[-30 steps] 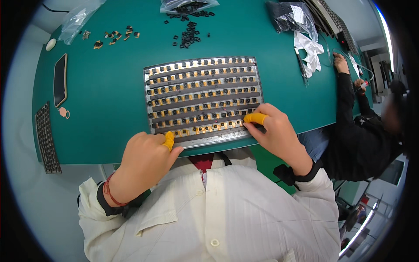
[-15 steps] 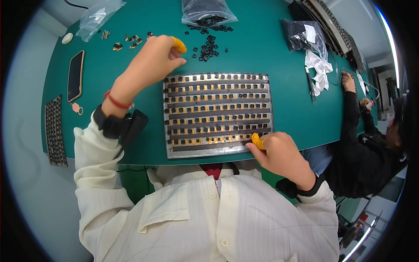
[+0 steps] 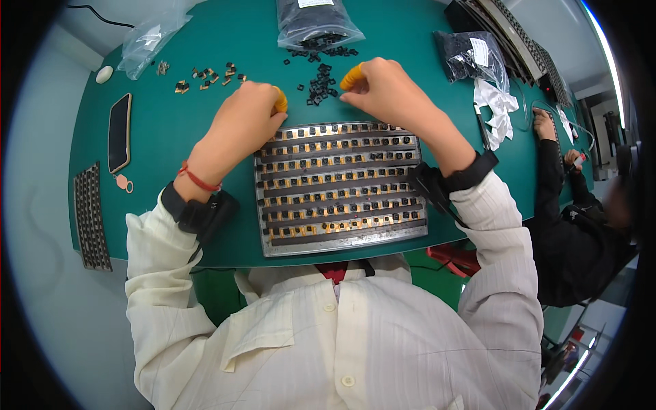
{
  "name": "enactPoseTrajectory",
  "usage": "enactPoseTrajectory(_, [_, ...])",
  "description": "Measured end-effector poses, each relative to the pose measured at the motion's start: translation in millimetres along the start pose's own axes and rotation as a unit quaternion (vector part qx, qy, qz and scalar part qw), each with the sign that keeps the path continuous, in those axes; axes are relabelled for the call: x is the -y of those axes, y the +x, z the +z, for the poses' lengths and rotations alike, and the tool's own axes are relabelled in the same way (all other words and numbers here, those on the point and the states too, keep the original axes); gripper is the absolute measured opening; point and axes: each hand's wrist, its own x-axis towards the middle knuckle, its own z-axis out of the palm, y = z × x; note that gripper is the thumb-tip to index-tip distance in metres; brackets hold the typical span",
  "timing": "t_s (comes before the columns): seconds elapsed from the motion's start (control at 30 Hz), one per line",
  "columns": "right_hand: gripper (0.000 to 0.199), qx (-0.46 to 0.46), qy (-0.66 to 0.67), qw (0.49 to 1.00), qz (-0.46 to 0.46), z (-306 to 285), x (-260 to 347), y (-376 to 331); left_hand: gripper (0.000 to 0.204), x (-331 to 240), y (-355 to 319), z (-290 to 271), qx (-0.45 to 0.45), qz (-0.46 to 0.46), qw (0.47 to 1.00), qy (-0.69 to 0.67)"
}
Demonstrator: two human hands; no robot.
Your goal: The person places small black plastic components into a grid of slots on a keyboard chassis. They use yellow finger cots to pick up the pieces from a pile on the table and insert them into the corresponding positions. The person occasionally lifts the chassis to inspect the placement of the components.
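A flat metal tray [image 3: 345,244] lies before me with rows of small black square parts on gold-coloured pieces, between dark strips. Over its far left corner is my left hand [image 3: 249,113], with a yellow finger cot; its thumb and forefinger are drawn together, and anything between them is too small to make out. My right hand [image 3: 383,89] reaches past the tray's far edge, beside a loose pile of black parts [image 3: 320,85]. Its cot-covered forefinger and thumb stand a little apart, and I see nothing between them.
Beyond the pile lies a clear bag [image 3: 318,27] of black parts. Gold-and-black pieces [image 3: 208,76], a phone [image 3: 119,133] and a perforated strip [image 3: 91,215] are on the left. To the right are another bag [image 3: 471,55], white tissue [image 3: 497,113] and a co-worker's hand [image 3: 544,125].
My right hand has left the tray's near right corner and moved up to the black pile. My left hand has come down toward the tray's far left corner. The view has shifted slightly.
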Motion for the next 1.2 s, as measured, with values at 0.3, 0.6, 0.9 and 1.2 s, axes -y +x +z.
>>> enactPoseTrajectory(0.3, [0.016,0.000,-0.018,1.000,0.005,22.9,7.9,13.4,0.017,14.4,-10.0,-3.9,-0.002,-0.027,0.999,-0.044])
enactPoseTrajectory(0.6, [0.015,-0.013,-0.018,1.000,-0.004,20.0,11.3,3.9,0.013,-47.2,-87.4,-7.8,0.025,0.054,0.998,-0.036])
enactPoseTrajectory(0.9, [0.015,-0.007,-0.025,0.996,-0.083,-9.8,39.0,-61.3,0.014,-65.7,-135.0,13.4,0.058,0.079,0.995,-0.019])
enactPoseTrajectory(1.2, [0.014,0.079,-0.011,0.996,-0.038,-0.5,38.9,-172.1,0.031,-79.6,-157.5,22.3,0.038,0.115,0.991,0.059])
